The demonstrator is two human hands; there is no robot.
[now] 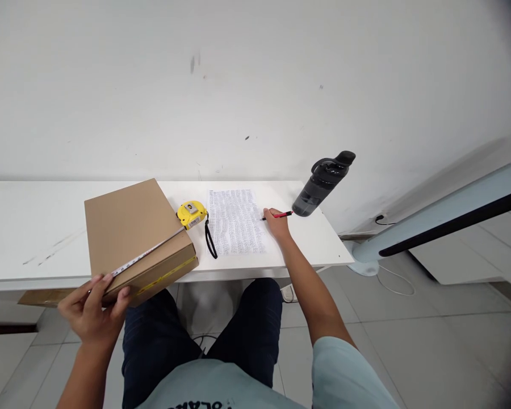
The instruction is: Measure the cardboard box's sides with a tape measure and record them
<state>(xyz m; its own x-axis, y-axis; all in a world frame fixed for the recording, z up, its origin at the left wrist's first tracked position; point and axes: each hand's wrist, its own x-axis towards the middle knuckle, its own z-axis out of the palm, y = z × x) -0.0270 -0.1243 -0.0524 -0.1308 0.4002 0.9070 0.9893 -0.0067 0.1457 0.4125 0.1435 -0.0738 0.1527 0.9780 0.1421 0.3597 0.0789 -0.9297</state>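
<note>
A closed brown cardboard box [132, 227] sits at the table's front edge, partly overhanging it. My left hand [96, 309] grips the box's near left corner and pins the end of a tape measure's white blade there. Across the box top the blade runs to the yellow tape measure [191, 215] at the box's right side, its black wrist strap [210, 238] hanging loose beside the paper. My right hand [276, 223] holds a red and black pen [281, 215] at the right edge of a sheet of paper [236, 222] covered in dense handwriting.
A dark water bottle [321, 184] stands on the white table [34, 227] near its right end. Behind is a white wall [255, 91]. To the right, a pale blue post [434, 213] slants up from a base on the tiled floor, with cables nearby.
</note>
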